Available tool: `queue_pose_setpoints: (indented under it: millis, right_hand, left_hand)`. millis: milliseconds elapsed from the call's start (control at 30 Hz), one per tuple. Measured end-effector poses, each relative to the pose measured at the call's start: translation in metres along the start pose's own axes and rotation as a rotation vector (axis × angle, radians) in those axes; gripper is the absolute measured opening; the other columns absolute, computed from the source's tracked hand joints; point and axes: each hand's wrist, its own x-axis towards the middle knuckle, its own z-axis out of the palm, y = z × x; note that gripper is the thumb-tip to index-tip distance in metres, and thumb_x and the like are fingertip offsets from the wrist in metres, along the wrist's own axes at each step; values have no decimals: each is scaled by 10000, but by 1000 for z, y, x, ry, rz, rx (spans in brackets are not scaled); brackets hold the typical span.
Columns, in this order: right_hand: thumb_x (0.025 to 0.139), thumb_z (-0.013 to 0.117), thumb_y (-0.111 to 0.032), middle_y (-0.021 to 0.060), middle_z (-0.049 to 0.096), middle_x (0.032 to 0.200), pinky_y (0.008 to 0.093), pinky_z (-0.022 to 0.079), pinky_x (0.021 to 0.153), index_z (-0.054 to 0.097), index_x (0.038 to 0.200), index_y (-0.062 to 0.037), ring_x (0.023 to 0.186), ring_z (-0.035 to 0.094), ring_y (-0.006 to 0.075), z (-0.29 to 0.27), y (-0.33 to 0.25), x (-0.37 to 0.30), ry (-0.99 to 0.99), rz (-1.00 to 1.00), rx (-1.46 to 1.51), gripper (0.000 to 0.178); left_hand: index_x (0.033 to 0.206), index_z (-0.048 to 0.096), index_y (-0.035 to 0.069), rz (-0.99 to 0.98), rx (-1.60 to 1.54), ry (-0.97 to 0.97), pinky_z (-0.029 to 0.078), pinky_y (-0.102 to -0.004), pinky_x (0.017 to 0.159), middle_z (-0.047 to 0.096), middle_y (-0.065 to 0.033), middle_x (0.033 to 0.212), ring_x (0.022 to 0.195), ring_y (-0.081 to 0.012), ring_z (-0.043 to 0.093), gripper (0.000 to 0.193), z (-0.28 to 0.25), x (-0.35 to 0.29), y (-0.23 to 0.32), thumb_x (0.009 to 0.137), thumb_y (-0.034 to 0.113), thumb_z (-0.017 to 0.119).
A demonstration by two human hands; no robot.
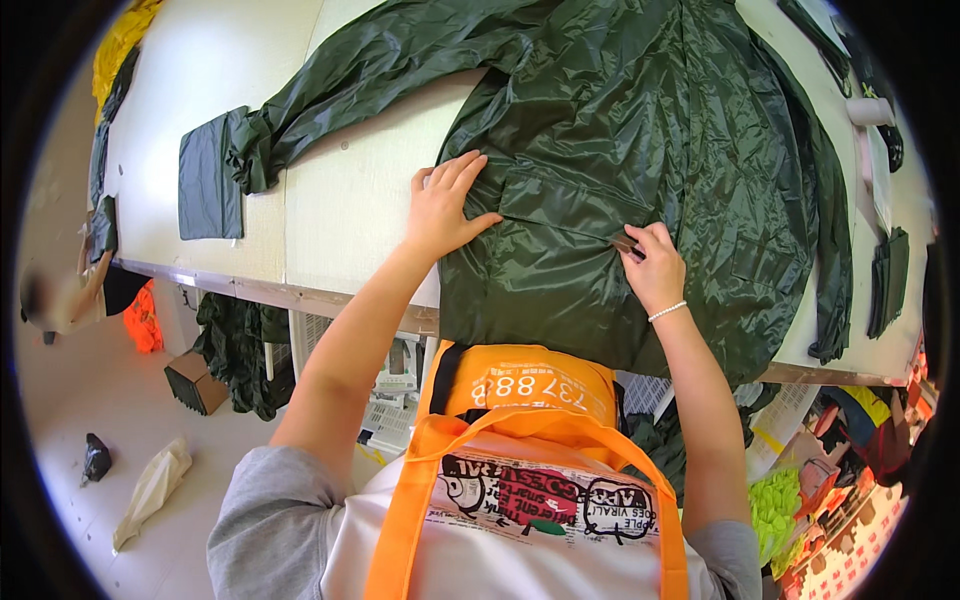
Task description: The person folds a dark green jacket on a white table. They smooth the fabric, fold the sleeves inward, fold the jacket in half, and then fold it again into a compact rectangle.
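A shiny dark green jacket (590,130) lies spread over the white table, its left-hand sleeve stretched out to the left. My left hand (447,208) rests on the jacket's left edge beside a pocket flap (570,204), fingers spread and holding nothing. Between the fingers of my right hand (655,268) is a small metal tool that looks like thread snips (626,243). Its tip points left at the right end of the pocket seam. My palm hides the rest of it.
A folded dark green piece (211,178) lies by the sleeve cuff. On the table's right side are a white roll (870,111) and a folded dark bundle (888,283). Below the table edge stands a cardboard box (196,382). Another person (65,300) is at the far left.
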Motion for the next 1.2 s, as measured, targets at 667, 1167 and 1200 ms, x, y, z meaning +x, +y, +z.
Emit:
queue_pose_setpoints:
  millis: [667, 1167, 1200]
  right_hand:
    - [858, 627, -273, 132, 576, 911, 425, 507, 611, 498, 1062, -79, 729, 623, 336, 48, -105, 57, -199, -130, 16, 310]
    - [887, 568, -276, 121, 649, 834, 451, 494, 627, 511, 882, -56, 755, 629, 351, 49, -122, 82, -361, -119, -128, 228]
    - [883, 575, -276, 119, 649, 842, 445, 496, 630, 519, 897, -60, 758, 630, 349, 49, -121, 81, -367, -117, -140, 224]
  left_hand:
    - [830, 667, -12, -329, -801, -154, 460, -257, 731, 661, -39, 830, 784, -113, 588, 103, 9, 56, -12, 786, 74, 702]
    - [830, 668, -5, -364, -846, -96, 447, -257, 731, 647, -36, 822, 765, -122, 575, 106, 12, 54, -10, 785, 84, 705]
    - [823, 663, -2, -394, -883, -69, 446, -258, 723, 645, -35, 816, 759, -125, 572, 103, 10, 53, -9, 783, 83, 704]
